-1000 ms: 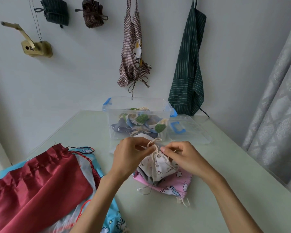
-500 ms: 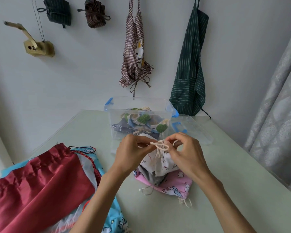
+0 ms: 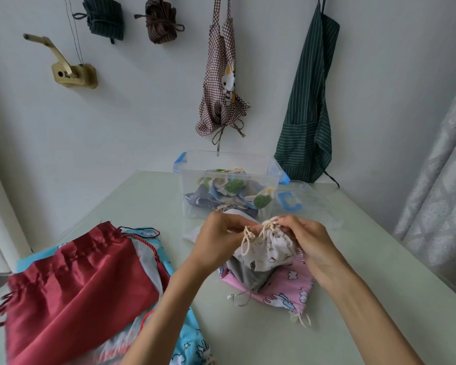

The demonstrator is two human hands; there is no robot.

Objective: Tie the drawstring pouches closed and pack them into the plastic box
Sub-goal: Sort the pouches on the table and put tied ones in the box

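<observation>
A small white printed pouch (image 3: pixel 267 252) is lifted a little above the table, its neck gathered. My left hand (image 3: pixel 219 239) pinches its cream drawstring (image 3: pixel 248 237), whose loop hangs below my fingers. The pouch's gathered top and right side are gripped by my right hand (image 3: pixel 304 239). Under the pouch lie a grey pouch (image 3: pixel 244 276) and a pink printed pouch (image 3: pixel 287 288). Behind my hands stands the clear plastic box (image 3: pixel 229 160) with blue latches, holding several tied pouches.
The box's clear lid (image 3: pixel 311 200) with a blue clip lies to the right of the box. A large red satin drawstring bag (image 3: pixel 71 291) lies on blue printed bags at the left. Aprons hang on the wall behind. A curtain borders the table's right edge.
The pouch's neck has been drawn tight and the pouch lifted. My right hand has moved from the cord onto the gathered top, while my left hand still holds the cord.
</observation>
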